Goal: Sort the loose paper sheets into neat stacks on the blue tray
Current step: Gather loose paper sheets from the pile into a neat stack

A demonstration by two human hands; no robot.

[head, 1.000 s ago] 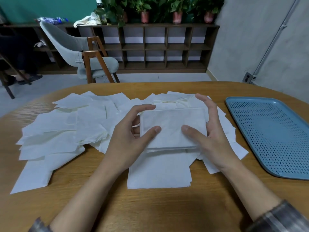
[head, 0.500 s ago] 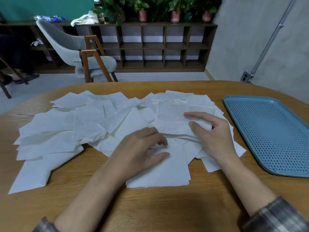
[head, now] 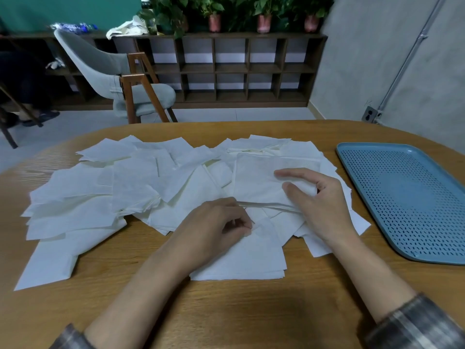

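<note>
Here, near the table's [head: 226,318] front edge, a person's left hand [head: 216,225] rests with curled fingers pinching a thin stack of paper sheets [head: 266,206]; the right hand [head: 319,200] grips its other end, fingers spread. Loose sheets [head: 100,197] cover the middle. The blue tray [head: 412,197] lies at the right edge.

The light was soft and rather dim, coming from above. A soft shadow lay on the surface [head: 241,306] between the forearms. Straight lines bent near the edges.
</note>
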